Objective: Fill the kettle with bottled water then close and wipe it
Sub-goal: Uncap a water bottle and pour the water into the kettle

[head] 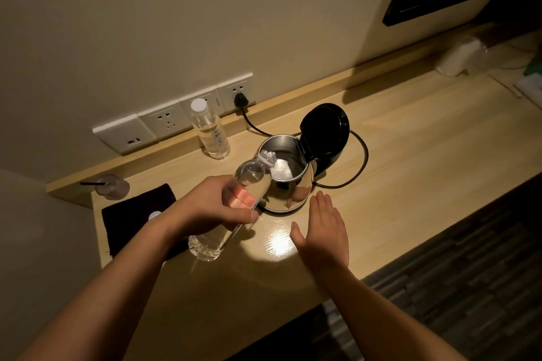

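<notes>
Grip: left hand (214, 208) clamped around the middle of a clear water bottle (234, 205), thumb across the front, fingers showing pink through the plastic.
Right hand (321, 230): flat and spread, fingers together, holding nothing — low over the wooden desk (425, 138), just beside the kettle's base.
Bottle: tilted, uncapped neck over the kettle's rim, bottom end toward the person.
Kettle (289, 182): steel body upright at mid-desk, black lid (324, 129) hinged up — mouth open.
Dark cloth (132, 214): left of the hand, flat on the desk, a small white cap-like disc on it.
Second bottle (209, 129): capped, upright by the wall, apart from the kettle.
Plug (241, 100): black, seated in a wall socket, cord looping behind the kettle.
</notes>
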A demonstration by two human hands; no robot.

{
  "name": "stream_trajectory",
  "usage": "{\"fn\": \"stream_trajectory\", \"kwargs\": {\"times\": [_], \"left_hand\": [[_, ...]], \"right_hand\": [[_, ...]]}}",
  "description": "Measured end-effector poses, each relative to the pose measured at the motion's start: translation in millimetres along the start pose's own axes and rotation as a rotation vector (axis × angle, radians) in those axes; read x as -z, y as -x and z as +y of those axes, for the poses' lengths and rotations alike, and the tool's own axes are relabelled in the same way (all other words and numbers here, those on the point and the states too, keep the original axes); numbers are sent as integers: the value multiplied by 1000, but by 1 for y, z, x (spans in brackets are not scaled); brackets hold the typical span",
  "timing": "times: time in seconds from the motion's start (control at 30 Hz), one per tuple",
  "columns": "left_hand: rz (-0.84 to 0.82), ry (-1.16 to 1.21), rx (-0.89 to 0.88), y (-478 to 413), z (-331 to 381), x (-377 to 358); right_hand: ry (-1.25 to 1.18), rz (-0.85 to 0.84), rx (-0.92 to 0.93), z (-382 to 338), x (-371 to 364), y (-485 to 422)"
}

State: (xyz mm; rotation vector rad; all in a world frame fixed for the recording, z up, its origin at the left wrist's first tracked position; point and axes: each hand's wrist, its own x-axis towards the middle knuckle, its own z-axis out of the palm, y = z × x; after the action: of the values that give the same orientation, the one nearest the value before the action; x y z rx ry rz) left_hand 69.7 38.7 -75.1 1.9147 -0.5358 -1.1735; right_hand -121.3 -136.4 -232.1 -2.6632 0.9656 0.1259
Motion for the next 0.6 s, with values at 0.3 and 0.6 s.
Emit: {"fn": "stream_trajectory", "kwargs": {"times": [0.3,0.6], "left_hand": [[-38,56,-9,1,-2,-1],[-83,145,-21,0,-2,4]], "right_hand": [[34,21,9,0,-1,0],[50,12,6,1,-2,0]]}}
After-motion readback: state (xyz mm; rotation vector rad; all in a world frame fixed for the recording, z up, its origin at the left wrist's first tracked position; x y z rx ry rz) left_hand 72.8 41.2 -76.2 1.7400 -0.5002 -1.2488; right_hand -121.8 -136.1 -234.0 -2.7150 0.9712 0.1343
